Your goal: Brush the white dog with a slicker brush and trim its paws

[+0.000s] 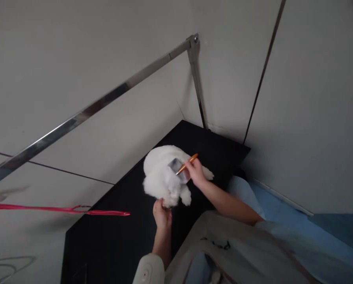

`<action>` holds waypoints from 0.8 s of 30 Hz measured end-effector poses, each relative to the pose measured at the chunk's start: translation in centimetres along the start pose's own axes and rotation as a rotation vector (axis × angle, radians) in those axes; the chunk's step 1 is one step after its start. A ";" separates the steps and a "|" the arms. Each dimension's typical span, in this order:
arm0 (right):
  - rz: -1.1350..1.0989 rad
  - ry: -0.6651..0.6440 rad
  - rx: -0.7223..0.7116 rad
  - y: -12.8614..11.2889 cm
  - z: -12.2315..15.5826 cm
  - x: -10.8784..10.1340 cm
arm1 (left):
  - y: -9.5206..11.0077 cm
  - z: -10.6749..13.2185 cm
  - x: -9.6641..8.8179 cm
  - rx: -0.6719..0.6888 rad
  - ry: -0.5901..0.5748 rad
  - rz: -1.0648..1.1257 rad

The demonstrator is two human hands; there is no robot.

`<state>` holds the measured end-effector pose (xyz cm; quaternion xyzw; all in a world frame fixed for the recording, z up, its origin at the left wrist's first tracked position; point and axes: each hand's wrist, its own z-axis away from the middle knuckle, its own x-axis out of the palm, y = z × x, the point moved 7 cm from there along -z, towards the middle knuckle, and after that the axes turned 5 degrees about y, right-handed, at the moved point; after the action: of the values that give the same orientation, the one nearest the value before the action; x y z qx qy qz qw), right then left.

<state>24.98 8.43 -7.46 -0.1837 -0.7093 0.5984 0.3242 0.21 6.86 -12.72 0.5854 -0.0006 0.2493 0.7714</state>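
Head view from above, and we're looking down at a black grooming table [111, 236] pushed into the corner of a pale grey wall [312, 118]. A small white dog [160, 173], all fluff, sits near the far end of the tabletop, its face too lost in fur to make out. The right hand [196, 172] comes in from the right side, fingers wrapped round the orange handle of a slicker brush [182, 167], and the brush's grey pad lies right on the dog's coat, up on the top of the body. The left hand [162, 215] reaches up from below, fingers curled and closed on the fluffy near end of the dog, just under it; which part of the animal it grips, I cannot tell. Both forearms are bare, and a light apron [223, 244] fills the bottom of the view. Overhead, a metal grooming arm [105, 102] runs slanting across from the left to a joint near the corner, then drops down to the back edge of the table. A red leash [75, 209] stretches in from the left, well apart from the dog, its end out over the table's near left side
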 end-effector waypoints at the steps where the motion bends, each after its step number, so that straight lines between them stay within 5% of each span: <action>1: -0.001 0.047 0.023 1.0 -0.8 -1.0 | -0.2 0.2 -0.3 -0.005 0.002 -0.003; 5: -0.030 0.223 0.115 5.2 -2.8 -6.4 | -0.9 0.7 -1.0 -0.021 0.023 0.020; 8: -0.007 0.266 0.153 7.2 -2.1 -8.6 | -1.3 1.0 -0.9 -0.047 0.006 0.029; 15: 0.037 0.324 0.159 8.6 -1.5 -11.2 | -1.7 0.9 -1.1 -0.060 0.025 0.065; 18: 0.082 0.466 0.145 7.7 -1.3 -13.7 | -2.1 0.6 -1.4 -0.072 0.034 0.068; 21: 0.013 0.476 0.106 5.8 0.6 -12.4 | -2.5 0.4 -1.6 -0.095 0.030 0.064; 24: -0.097 0.221 0.125 4.3 2.5 -7.0 | -2.6 0.3 -1.6 -0.119 0.015 0.069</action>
<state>27.73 2.99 -13.48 -0.1934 -0.6384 0.6012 0.4400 -0.08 5.48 -15.38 0.5364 -0.0296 0.2795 0.7958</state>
